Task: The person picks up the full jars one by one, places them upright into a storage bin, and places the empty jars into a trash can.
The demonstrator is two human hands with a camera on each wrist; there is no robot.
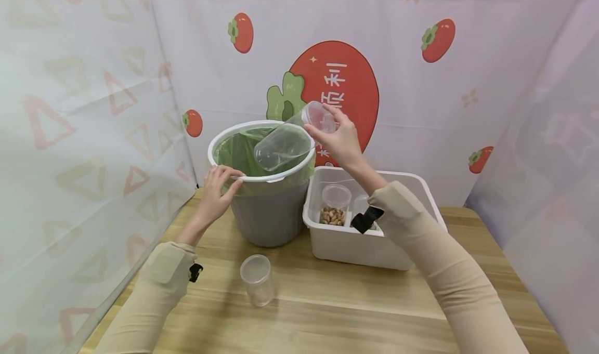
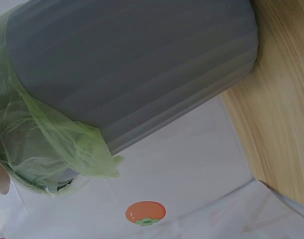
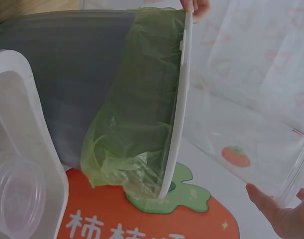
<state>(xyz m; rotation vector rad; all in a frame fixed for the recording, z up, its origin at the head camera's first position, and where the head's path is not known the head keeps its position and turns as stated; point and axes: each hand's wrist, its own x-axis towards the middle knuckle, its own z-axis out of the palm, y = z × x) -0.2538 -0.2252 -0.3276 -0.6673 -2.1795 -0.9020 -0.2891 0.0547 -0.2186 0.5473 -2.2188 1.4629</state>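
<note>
My right hand (image 1: 340, 135) grips a clear plastic jar (image 1: 283, 146) by its ringed end. Tilted, the jar hangs over the mouth of a grey trash bin (image 1: 269, 216), its other end pointing down and left; I see nothing inside it. At the bin's near left, my left hand (image 1: 219, 190) holds the white rim (image 1: 262, 179), fingers over the edge and thumb below. A green bag (image 3: 142, 109) lines the bin and folds over its outside. On the table in front stands a second clear jar (image 1: 258, 281), upright.
Right of the bin sits a white plastic tub (image 1: 360, 247). Inside it are a clear container holding brown nuts (image 1: 333, 216) and other items partly hidden by my right arm. Printed cloth (image 1: 402, 83) surrounds the wooden table (image 1: 327, 312) at the back and sides.
</note>
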